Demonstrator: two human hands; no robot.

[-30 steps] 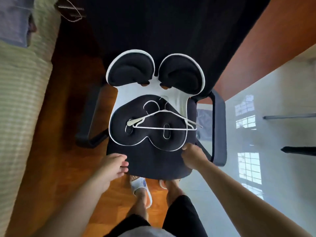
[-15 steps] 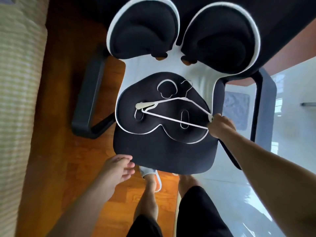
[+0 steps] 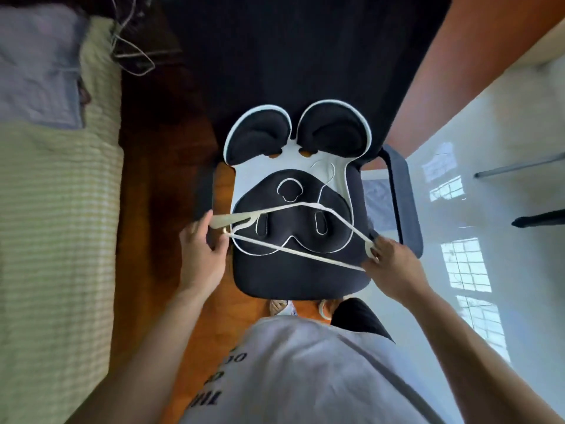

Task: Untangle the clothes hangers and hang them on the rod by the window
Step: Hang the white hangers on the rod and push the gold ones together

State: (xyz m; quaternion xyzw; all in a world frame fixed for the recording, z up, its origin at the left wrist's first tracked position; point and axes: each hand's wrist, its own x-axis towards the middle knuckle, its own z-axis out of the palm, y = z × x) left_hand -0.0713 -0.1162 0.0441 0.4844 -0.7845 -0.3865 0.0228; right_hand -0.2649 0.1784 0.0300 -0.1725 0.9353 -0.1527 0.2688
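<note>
White clothes hangers (image 3: 293, 249), tangled together, hang just above the black-and-white seat cushion (image 3: 244, 182) of a black chair. My right hand (image 3: 388, 264) pinches the hangers' right corner. My left hand (image 3: 200, 249) holds their left end, thumb and fingers around the flat cream tip. A thin wire hook (image 3: 328, 175) curls up from the hangers over the cushion's white part. No rod or window frame is in view.
The chair's black armrest (image 3: 403, 203) stands at the right, over a glossy white floor (image 3: 504, 148). A bed with a striped cover (image 3: 52, 240) fills the left side. More wire hangers (image 3: 131, 53) lie at the top left. My feet (image 3: 305, 307) stand below the seat.
My left hand came up from below the seat and took hold of the hangers' left end. My right hand pulled the right corner toward me, lifting and spreading the hangers.
</note>
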